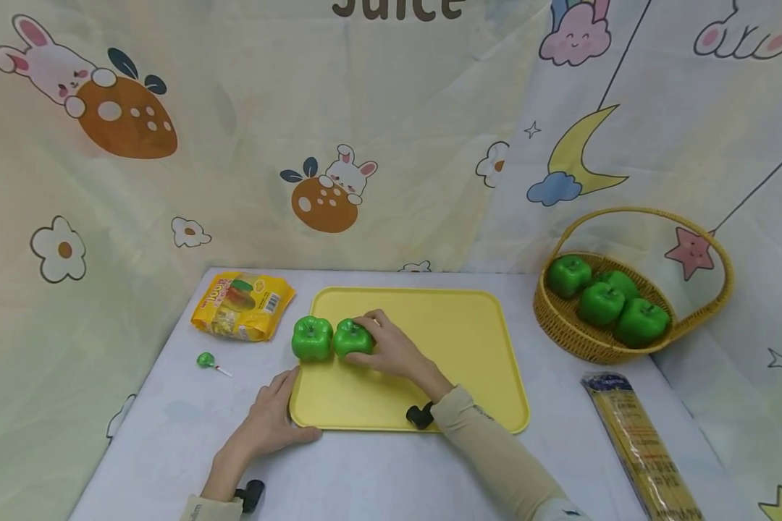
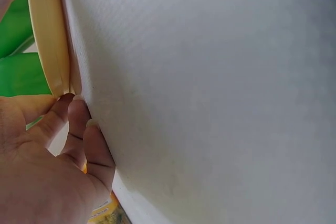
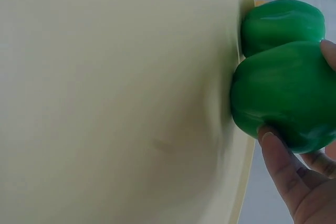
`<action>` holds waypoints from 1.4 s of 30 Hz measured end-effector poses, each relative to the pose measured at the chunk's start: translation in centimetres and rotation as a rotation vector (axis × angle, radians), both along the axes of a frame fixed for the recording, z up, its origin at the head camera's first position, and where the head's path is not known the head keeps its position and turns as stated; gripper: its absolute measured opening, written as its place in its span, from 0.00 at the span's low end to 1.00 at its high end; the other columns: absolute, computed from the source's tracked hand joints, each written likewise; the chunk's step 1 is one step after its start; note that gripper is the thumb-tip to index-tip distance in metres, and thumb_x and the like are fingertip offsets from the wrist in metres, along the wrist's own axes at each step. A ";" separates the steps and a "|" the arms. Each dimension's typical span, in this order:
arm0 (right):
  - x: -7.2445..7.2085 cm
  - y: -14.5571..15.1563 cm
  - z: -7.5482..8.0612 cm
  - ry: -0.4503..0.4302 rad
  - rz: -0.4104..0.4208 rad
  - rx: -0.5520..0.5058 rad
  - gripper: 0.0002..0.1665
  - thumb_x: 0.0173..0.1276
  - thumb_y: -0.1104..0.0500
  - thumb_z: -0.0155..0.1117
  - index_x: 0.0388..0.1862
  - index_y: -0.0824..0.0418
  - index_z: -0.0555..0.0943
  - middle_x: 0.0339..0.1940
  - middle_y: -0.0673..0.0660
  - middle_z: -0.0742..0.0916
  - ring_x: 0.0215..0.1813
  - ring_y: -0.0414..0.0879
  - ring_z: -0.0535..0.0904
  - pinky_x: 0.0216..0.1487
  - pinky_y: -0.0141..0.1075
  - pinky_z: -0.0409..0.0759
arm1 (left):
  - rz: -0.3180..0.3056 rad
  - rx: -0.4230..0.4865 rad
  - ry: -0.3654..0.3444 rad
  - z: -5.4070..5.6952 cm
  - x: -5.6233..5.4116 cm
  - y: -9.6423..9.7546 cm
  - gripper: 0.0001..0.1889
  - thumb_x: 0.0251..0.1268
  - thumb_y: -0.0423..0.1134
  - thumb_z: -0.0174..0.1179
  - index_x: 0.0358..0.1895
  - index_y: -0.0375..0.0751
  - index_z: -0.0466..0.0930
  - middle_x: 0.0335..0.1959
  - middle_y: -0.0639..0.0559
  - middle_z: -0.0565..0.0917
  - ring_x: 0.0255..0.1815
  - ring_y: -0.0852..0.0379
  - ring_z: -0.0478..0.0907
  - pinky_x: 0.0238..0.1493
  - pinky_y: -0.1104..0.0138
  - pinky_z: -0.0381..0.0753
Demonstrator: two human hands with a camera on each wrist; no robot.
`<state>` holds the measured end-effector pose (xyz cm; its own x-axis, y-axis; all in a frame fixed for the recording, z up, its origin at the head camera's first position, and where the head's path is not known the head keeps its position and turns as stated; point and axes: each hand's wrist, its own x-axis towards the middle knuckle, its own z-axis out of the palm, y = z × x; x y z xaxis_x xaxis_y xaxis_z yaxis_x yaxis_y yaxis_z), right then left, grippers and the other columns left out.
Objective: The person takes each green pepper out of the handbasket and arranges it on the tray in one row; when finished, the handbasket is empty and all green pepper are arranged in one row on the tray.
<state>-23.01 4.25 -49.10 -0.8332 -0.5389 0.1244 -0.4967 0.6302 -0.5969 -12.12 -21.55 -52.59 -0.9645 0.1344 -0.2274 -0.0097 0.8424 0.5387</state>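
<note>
Two shiny green bell peppers sit side by side at the left part of a yellow tray (image 1: 430, 347). My right hand (image 1: 391, 347) holds the right-hand bell pepper (image 1: 350, 339) between thumb and fingers; the right wrist view shows this held pepper (image 3: 286, 95) close over the tray's surface. The other bell pepper (image 1: 312, 339) touches or nearly touches it, over the tray's left rim. At the tray's near left corner, my left hand (image 1: 272, 416) grips the edge, fingers along the left side and thumb at the front. Its bent fingers (image 2: 97, 153) meet the rim in the left wrist view.
A yellow candy bag (image 1: 242, 305) lies at the back left, with a green lollipop (image 1: 205, 359) in front of it. At the back right stands a wicker basket (image 1: 570, 339) holding several green bell peppers. A long pack of noodles (image 1: 645, 449) lies at the right.
</note>
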 end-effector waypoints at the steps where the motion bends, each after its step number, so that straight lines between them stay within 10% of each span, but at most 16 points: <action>1: 0.0 -0.1 0.0 -0.004 0.000 0.000 0.40 0.64 0.38 0.70 0.71 0.50 0.71 0.63 0.55 0.73 0.58 0.49 0.78 0.57 0.45 0.82 | 0.000 -0.001 0.000 0.0 0.0 0.0 0.68 0.37 0.70 0.76 0.81 0.43 0.49 0.78 0.42 0.61 0.68 0.41 0.66 0.66 0.41 0.72; 42: -0.5 2.3 0.9 0.001 -0.061 0.080 0.49 0.60 0.33 0.70 0.75 0.51 0.67 0.71 0.54 0.70 0.46 0.48 0.85 0.35 0.32 0.76 | 0.002 -0.001 -0.015 0.2 0.0 0.1 0.69 0.38 0.70 0.76 0.82 0.44 0.47 0.79 0.41 0.59 0.69 0.40 0.65 0.67 0.40 0.70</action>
<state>-23.54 6.58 -48.20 -0.8646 -0.4954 0.0833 -0.4563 0.7051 -0.5428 -12.15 -21.44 -52.41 -0.9612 0.1323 -0.2419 -0.0193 0.8429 0.5377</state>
